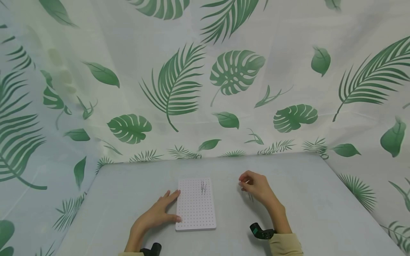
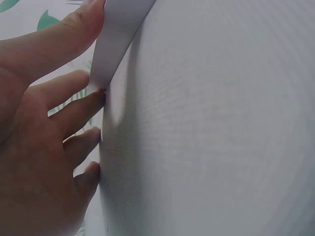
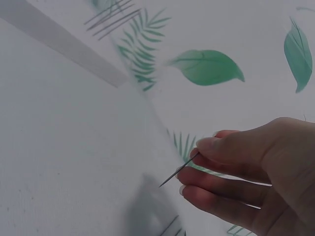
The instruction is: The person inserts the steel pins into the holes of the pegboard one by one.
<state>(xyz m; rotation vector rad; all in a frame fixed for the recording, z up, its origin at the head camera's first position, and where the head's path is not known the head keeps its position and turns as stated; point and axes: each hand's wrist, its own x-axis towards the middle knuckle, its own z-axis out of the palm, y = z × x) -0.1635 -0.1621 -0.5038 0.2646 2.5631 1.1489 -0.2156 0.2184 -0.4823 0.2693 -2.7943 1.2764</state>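
L hand (image 1: 157, 212) lay at left edge of the white perforated board (image 1: 193, 209), fingers spread wide; thumb & forefinger tips touched that edge, no grip around it. R hand (image 1: 259, 186) was right of the board, well apart from it, over the table (image 1: 230, 206); fingers narrow, pinching one thin dark pin (image 3: 172, 178), tip sticking out clear of them. Standing pins (image 1: 203, 187) in the board's far right part, approx. 4, exact count unclear, some seemed to lean. Loose pins (image 1: 251, 197) right of the board, under R hand, partly hidden, no. can't tell.

Risks (judged): v. thin pin, small contact area, so a slack pinch could let it twist or drop right of the board. Holes tiny; an off-angle tip could skid on the board's face. R fingers coming in low at the board's far right could knock standing pins. L hand only at left edge, so a push toward the board's right could slide or turn it.
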